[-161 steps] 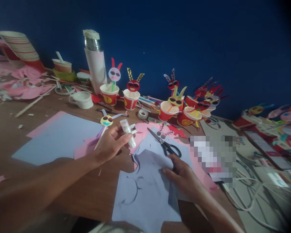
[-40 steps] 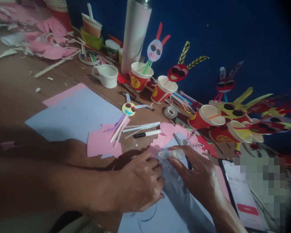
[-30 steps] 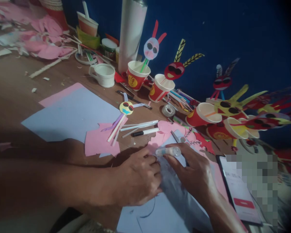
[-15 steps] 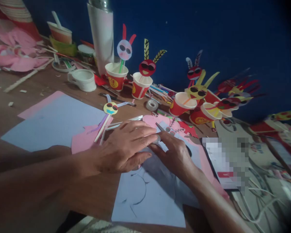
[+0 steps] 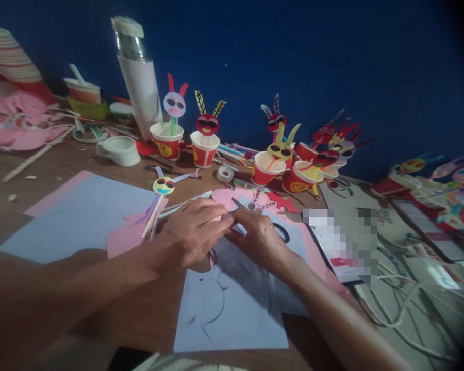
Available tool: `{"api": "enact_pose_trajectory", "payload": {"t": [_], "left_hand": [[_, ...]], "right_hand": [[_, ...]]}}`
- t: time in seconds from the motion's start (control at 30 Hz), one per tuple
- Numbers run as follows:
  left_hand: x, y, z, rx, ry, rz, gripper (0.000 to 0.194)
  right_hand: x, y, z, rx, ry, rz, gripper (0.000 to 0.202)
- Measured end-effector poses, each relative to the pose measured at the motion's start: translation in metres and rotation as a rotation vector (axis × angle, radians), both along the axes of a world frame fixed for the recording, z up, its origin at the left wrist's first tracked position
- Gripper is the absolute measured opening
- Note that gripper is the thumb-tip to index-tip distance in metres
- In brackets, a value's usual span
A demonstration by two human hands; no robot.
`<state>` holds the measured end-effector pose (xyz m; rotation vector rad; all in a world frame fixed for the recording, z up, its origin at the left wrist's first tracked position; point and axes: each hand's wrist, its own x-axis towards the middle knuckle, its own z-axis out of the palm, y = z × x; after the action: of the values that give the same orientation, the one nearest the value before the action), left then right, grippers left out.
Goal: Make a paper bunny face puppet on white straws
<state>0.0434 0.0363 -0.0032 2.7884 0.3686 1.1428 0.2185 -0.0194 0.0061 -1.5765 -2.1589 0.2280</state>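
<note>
My left hand (image 5: pixel 195 229) and my right hand (image 5: pixel 261 234) meet above the paper, fingertips together and fingers bent in. Whatever lies between the fingertips is too small and covered to name. A pale sheet (image 5: pixel 235 309) with curved black lines lies below them, and a bit of pink shows under my left hand. Scissors (image 5: pixel 281 233) rest by my right hand, their blade tip showing past its fingers and one black handle loop behind it. A yellow paper face on sticks (image 5: pixel 163 186) lies left of my hands.
Red cups (image 5: pixel 268 169) with paper faces stand along the blue wall. A white flask (image 5: pixel 137 87), a white mug (image 5: pixel 118 151) and a tape roll (image 5: pixel 225 174) are at the back. Blue paper (image 5: pixel 81 216) lies left; a tablet (image 5: pixel 334 247) and cables (image 5: pixel 402 309) are right.
The view has shifted, so the cups and paper appear further left and more of the flask shows. My hands remain together, and more of the scissors' black handle loop is visible.
</note>
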Motion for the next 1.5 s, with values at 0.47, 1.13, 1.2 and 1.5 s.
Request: {"api": "enact_pose_trajectory", "payload": {"t": [0.47,1.13,1.2,1.5], "left_hand": [[-0.001,0.001,-0.007,-0.028,-0.002,-0.005,0.029],[-0.004,-0.01,-0.013,-0.116,-0.065,0.021,0.04],[-0.005,-0.011,-0.012,-0.119,-0.051,0.021,0.039],[-0.007,-0.009,-0.015,-0.14,-0.028,0.02,0.041]], "right_hand": [[0.076,-0.007,0.024,-0.084,0.052,-0.291,0.019],[0.02,0.055,0.022,-0.103,-0.05,-0.108,0.017],[0.01,0.064,0.022,-0.092,-0.035,-0.072,0.017],[0.008,0.066,0.019,-0.081,-0.129,-0.142,0.016]]}}
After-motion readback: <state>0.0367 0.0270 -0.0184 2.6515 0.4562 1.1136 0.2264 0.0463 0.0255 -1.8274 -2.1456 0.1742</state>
